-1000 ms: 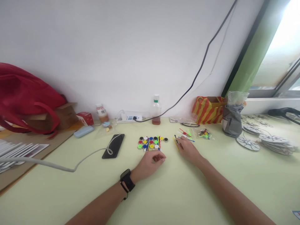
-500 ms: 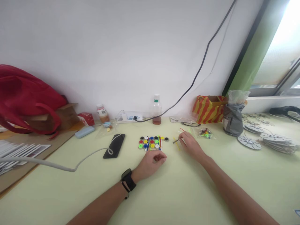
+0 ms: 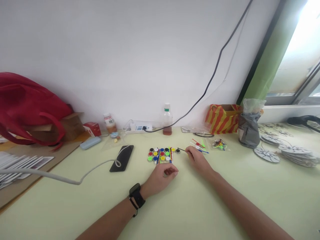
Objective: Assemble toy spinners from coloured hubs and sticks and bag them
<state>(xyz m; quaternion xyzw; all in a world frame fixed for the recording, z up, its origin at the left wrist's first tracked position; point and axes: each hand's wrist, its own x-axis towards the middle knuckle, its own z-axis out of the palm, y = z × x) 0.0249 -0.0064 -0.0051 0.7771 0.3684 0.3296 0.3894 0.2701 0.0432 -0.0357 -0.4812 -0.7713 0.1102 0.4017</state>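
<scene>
My right hand (image 3: 198, 162) is closed in a pinch on a thin black stick (image 3: 182, 149), whose free end points left over a black round piece (image 3: 177, 151). Left of it, small round pieces (image 3: 162, 158) in several colours lie in rows, with a bundle of coloured thin sticks (image 3: 158, 156) among them. My left hand (image 3: 161, 176) rests just in front of these rows, fingers curled towards the thumb; nothing shows in its hollow. Behind my right hand lie loose red, green and blue sticks (image 3: 197, 142), partly hidden by the fingers.
A black phone (image 3: 121, 158) with a grey cable lies to the left. At the wall stand a bottle (image 3: 167, 120) and a power strip (image 3: 142, 126). A bag of small coloured parts (image 3: 220, 144), a striped bag (image 3: 221, 120) and stacked white discs (image 3: 297, 153) are on the right.
My right hand has moved left and slightly nearer me, and the black stick in its fingers now reaches the black round piece. Sticks it covered now show. My left hand stays in place.
</scene>
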